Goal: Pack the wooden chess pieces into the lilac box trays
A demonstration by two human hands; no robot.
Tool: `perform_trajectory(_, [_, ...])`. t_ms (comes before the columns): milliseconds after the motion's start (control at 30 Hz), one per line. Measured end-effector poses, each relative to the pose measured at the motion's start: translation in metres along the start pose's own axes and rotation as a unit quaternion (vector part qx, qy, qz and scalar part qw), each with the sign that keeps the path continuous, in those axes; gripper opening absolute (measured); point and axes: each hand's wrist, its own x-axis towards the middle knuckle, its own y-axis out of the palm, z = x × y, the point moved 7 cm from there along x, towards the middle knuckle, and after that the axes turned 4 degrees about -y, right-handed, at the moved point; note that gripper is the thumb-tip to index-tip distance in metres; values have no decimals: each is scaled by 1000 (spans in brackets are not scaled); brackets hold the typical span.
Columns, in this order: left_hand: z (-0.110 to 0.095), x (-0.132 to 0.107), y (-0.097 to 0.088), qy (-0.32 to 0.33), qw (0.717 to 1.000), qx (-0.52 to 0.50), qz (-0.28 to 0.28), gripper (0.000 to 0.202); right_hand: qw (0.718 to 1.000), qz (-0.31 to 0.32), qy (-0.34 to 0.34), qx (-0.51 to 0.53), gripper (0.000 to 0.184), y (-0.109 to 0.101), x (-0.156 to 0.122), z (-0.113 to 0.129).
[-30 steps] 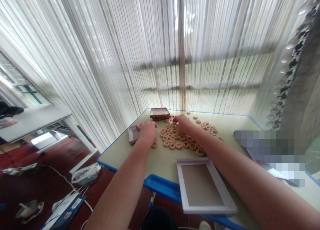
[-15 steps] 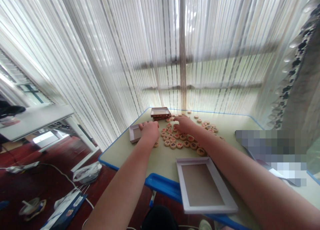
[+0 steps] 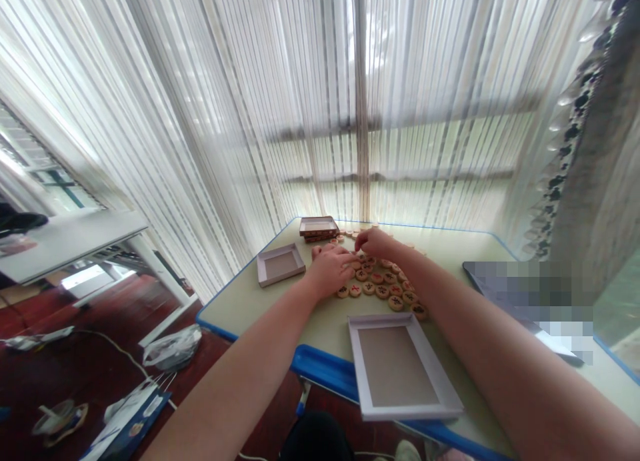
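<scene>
One left hand (image 3: 330,272), one right hand (image 3: 375,243), many round pieces (image 3: 369,288)

Left, mine: fingers loosely spread over the pieces. Right, mine: fingers bent downward (whether grasping one, I cannot tell). Pieces: clustered on the table (image 3: 240,307), beneath and around my hands. Small box (image 3: 280,265): open, leftward. Larger box (image 3: 397,367): open, near edge.

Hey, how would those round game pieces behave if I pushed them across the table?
The round pieces lie flat, so they'd probably slide rather than roll. They look thick and wooden, so likely stiff and hard to break. Being crowded, they'd probably nudge neighbours.
</scene>
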Motion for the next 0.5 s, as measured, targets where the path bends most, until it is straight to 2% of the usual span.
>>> perform_trajectory(100, [-3,2,8,12,1000,4,22,30,999,4,39,-25,26,-7,-3,-11])
perform_trajectory(200, [3,5,9,-25,999,25,9,30,997,-23,60,-35,25,-16,-7,-22])
perform_trajectory(367, [8,10,9,-85,996,37,5,29,978,-180,93,-50,33,-60,-14,-44])
perform_trajectory(400, [9,11,10,-98,994,40,7,30,973,-192,107,-71,35,-67,-15,-50])
perform_trajectory(433, [10,12,11,-111,993,42,10,30,970,-185,129,-91,35,-70,-16,-58])
perform_trajectory(500, [13,14,12,-136,990,44,12,31,970,-123,177,-111,32,-65,-16,-74])
